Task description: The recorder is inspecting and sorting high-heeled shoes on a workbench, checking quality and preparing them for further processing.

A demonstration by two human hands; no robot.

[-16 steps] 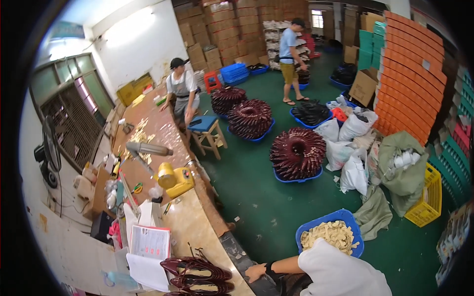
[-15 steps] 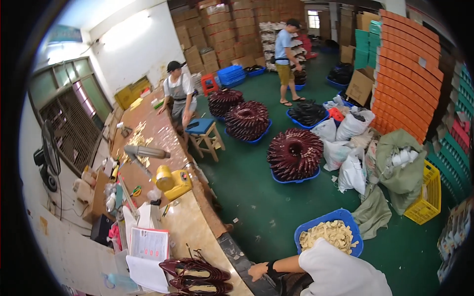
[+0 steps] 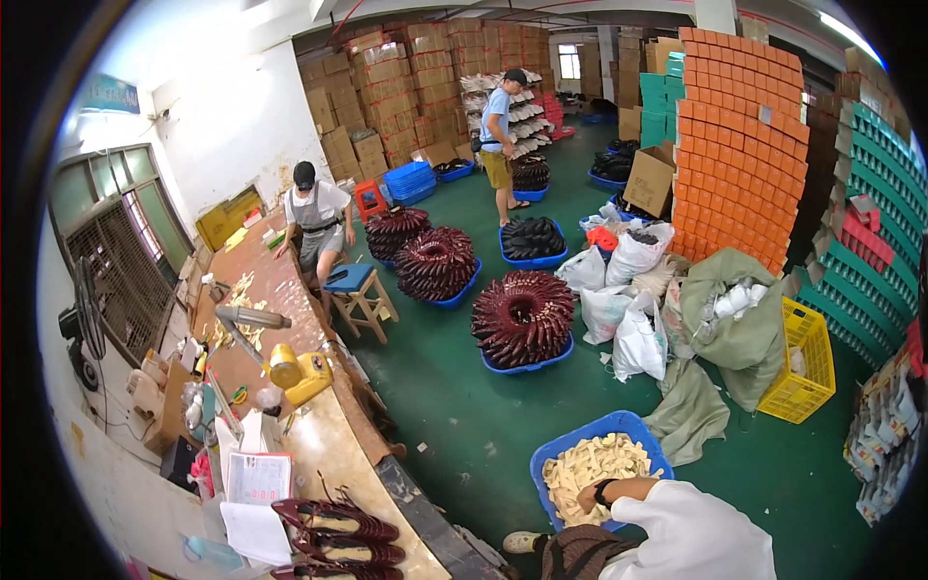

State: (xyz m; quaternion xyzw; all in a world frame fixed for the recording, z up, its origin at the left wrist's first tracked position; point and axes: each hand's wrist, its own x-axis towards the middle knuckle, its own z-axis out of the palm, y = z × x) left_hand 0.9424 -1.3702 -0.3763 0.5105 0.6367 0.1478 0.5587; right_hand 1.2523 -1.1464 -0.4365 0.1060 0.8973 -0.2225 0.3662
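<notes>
From the lower right, my right arm in a white sleeve with a dark wristband reaches into a blue tub (image 3: 646,425). My right hand (image 3: 589,496) is down among the loose cream-coloured flat pieces (image 3: 599,464) heaped in it. Its fingers are too small and too sunk in the pile to make out. My left hand is out of view. To the left, several dark red shoes (image 3: 333,522) lie side by side on the workbench (image 3: 324,430), beside an open paper booklet (image 3: 259,478).
A yellow machine (image 3: 307,377) stands on the bench. Blue tubs of dark red shoes (image 3: 522,319) sit on the green floor, near white sacks (image 3: 640,338) and a yellow crate (image 3: 800,362). One person (image 3: 317,217) is beside the bench; another (image 3: 498,135) stands farther back.
My right hand has gone from the bench edge into the tub of cream pieces. The view has shifted, so the scene sits farther left. The far person has turned, and the person at the bench has shifted posture.
</notes>
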